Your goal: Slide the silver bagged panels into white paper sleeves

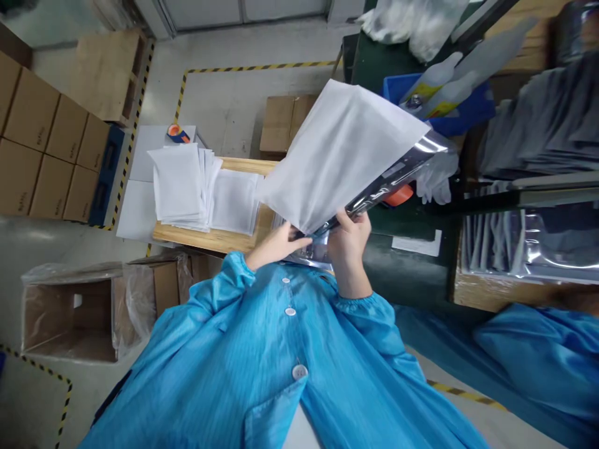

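Note:
In front of my chest I hold up a large white sleeve-like sheet [346,149], tilted to the upper right. Under its right edge shows a dark, glossy flat piece [393,178] that looks wrapped in clear film. My right hand [350,240] is closed on the near end of the dark piece, beside the sheet's lower edge. My left hand [281,242] pinches around the near corner, its thumb pointing right, with dark material at the fingers. More shiny film [311,252] lies just below both hands. Whether the dark piece is inside the white sheet is hidden.
Stacks of white sheets [180,187] lie on a wooden board [210,240] to the left. At right, a green table [416,274] bears a blue bin [468,115] with bottles. Grey flat pieces [547,131] are stacked farther right, near a co-worker's blue sleeve [543,349].

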The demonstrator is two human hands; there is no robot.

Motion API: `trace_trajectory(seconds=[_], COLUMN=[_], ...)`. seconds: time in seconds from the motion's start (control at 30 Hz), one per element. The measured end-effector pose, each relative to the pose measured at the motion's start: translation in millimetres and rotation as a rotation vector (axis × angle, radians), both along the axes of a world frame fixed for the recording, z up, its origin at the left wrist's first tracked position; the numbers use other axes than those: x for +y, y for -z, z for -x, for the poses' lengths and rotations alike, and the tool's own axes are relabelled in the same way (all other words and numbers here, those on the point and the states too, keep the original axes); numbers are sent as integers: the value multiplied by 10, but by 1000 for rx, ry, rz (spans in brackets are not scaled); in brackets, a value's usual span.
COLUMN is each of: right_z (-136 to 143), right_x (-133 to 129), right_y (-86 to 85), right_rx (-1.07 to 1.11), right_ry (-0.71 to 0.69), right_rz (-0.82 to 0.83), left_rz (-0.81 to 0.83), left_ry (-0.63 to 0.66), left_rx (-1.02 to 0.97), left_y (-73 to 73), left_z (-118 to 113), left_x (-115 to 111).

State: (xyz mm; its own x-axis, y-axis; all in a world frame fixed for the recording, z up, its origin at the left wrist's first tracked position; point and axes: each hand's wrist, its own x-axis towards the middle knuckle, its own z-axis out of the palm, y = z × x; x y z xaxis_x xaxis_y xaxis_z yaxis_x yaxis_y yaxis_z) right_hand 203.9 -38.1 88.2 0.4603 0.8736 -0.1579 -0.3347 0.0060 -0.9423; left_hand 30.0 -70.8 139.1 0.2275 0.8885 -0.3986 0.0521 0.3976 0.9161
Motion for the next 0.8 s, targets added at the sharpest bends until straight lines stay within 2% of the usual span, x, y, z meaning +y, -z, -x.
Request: trace_trajectory(seconds=[0.07, 0.1, 0.17, 0.2, 0.27, 0.33, 0.4, 0.57, 0.7, 0.8], right_z=[-211, -309, -452, -493, -522, -513, -505, -530, -517, -488], right_x=[-55, -84, -136, -156, -183, -193, -189, -139, -60, 0], right_y=[-21, -53, -162, -234, -393, -546, -675, -879, -938, -910], right_rx=[-128, -197, -323, -372, -429, -461, -520, -712, -759, -786], right_ry=[-46, -85, -169, -214, -291, -348, -389, -493, -633, -718], right_rz=[4, -2, -17, -23, -43, -65, -87, -142, -150, -161], left_rz=[-140, -302, -648, -759, -872, -876, -812, -687, -677, -652], left_ry=[234, 215, 60, 13, 44, 159, 215, 51, 120, 76], left_rx=[150, 225, 348, 399, 482, 515, 491, 313, 263, 239], left_y=[-273, -449, -834, -1020, -1327, -1508, -1568, -1529, -1541, -1495], left_z=[207, 296, 420, 453, 477, 469, 454, 464, 463, 401], left_x=[150, 267, 564, 727, 1033, 1252, 1357, 1300, 1218, 1212])
